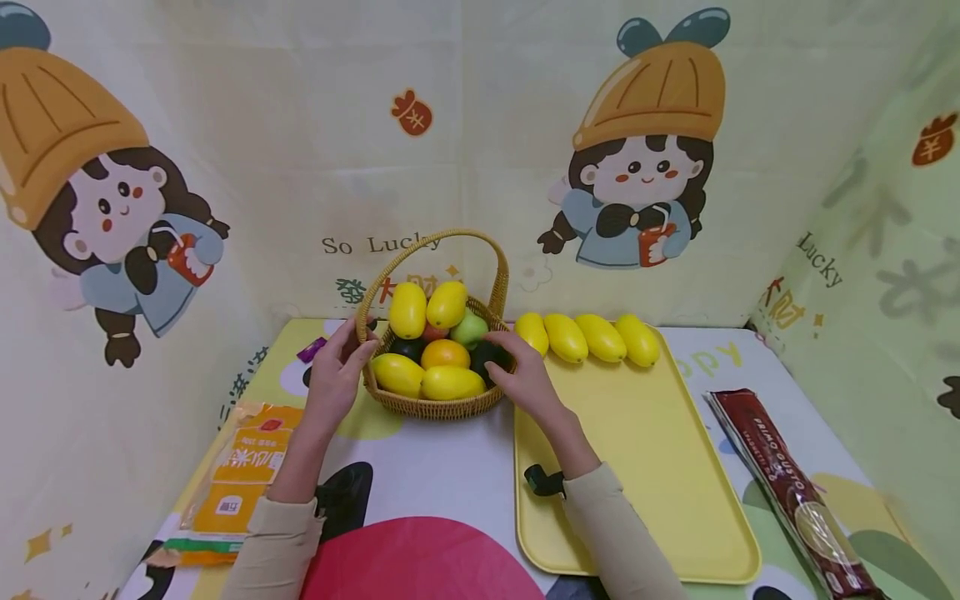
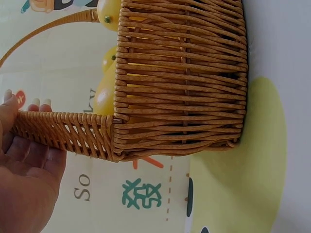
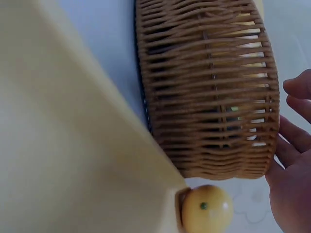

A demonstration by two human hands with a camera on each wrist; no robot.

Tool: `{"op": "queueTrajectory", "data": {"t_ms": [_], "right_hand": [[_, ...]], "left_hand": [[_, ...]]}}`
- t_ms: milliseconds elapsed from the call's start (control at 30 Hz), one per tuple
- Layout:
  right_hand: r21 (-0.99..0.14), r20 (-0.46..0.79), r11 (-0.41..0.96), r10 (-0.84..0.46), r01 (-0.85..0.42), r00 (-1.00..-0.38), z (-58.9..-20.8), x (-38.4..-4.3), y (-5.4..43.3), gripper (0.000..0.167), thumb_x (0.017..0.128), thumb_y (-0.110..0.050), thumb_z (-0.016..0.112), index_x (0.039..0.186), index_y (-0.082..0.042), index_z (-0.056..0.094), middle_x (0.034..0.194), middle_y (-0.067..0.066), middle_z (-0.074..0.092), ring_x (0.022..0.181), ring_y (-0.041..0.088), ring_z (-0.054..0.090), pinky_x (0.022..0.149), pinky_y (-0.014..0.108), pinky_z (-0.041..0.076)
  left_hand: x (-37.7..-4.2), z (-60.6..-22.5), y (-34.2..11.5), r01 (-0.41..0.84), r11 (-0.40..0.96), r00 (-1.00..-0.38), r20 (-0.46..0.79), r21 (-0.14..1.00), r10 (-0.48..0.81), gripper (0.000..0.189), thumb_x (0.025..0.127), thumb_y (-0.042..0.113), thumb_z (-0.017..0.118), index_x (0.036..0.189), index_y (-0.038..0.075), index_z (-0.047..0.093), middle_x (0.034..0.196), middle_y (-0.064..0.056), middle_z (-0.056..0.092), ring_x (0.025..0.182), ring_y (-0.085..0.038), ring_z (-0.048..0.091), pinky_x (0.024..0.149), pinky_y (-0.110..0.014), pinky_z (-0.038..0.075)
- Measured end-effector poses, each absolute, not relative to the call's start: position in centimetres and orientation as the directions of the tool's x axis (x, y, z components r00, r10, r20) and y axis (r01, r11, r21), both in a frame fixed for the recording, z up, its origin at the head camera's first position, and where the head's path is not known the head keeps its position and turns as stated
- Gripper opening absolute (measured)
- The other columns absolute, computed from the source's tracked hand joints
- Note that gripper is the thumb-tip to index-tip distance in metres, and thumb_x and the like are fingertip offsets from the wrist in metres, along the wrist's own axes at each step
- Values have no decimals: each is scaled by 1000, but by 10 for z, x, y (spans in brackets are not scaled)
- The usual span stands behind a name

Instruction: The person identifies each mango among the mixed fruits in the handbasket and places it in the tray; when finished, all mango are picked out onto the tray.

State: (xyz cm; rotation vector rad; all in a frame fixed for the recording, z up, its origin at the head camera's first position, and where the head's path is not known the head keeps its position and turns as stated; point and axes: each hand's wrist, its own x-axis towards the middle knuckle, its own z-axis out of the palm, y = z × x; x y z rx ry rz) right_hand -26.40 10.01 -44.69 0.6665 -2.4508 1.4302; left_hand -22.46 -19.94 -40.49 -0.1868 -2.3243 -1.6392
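A wicker basket (image 1: 435, 408) with a tall arched handle stands at the back of the table, left of the tray. It holds yellow mangoes (image 1: 453, 383), an orange (image 1: 446, 355), a green fruit (image 1: 469, 328), a partly hidden reddish fruit and dark round fruits (image 1: 406, 348). At the basket's left side, my left hand (image 1: 335, 379) grips the lower handle (image 2: 63, 128), thumb on one side and fingers on the other. My right hand (image 1: 534, 379) touches the right rim (image 3: 274, 97) with loosely bent fingers, its thumb and index finger spread beside a dark fruit.
To the right lies a yellow tray (image 1: 622, 467) with a row of several mangoes (image 1: 600, 337) along its far edge. A dark red spaghetti packet (image 1: 787, 492) is right of it. An orange food bag (image 1: 243, 475) and a small purple wrapper (image 1: 311, 350) lie left.
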Motion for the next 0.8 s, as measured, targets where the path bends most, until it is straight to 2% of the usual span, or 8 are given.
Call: {"op": "queueTrajectory", "data": {"t_ms": [367, 500, 600, 800], "right_hand": [[-717, 380, 451, -386, -531, -841, -441, -260, 75, 47, 90, -23, 70, 135, -16, 59, 136, -2, 60, 129, 17, 54, 113, 42, 43], [-727, 339, 435, -446, -532, -828, -436, -256, 68, 52, 89, -27, 72, 138, -18, 57, 138, -1, 59, 128, 20, 55, 111, 45, 45], [-742, 294, 434, -474, -511, -830, -432, -253, 65, 57, 89, -31, 73, 141, -22, 54, 140, -2, 58, 128, 21, 55, 110, 46, 45], [-732, 250, 456, -511, -506, -822, -429, -247, 59, 60, 89, -37, 72, 143, -21, 53, 142, -3, 56, 128, 18, 54, 111, 42, 45]], "left_hand": [[-226, -408, -199, 286, 344, -942, 329, 894, -72, 44, 99, 41, 56, 140, 26, 52, 116, -6, 61, 112, -21, 59, 92, -10, 49], [-226, -408, -199, 280, 344, -944, 323, 896, -71, 44, 99, 41, 56, 140, 26, 52, 115, -6, 60, 113, -25, 59, 91, -9, 49], [-226, -407, -199, 281, 342, -945, 321, 897, -66, 45, 99, 42, 56, 140, 25, 52, 116, -6, 60, 113, -24, 59, 91, -9, 49], [-225, -406, -199, 272, 344, -948, 312, 899, -68, 44, 99, 42, 56, 140, 26, 52, 116, -6, 60, 113, -18, 59, 93, -9, 48]]}}
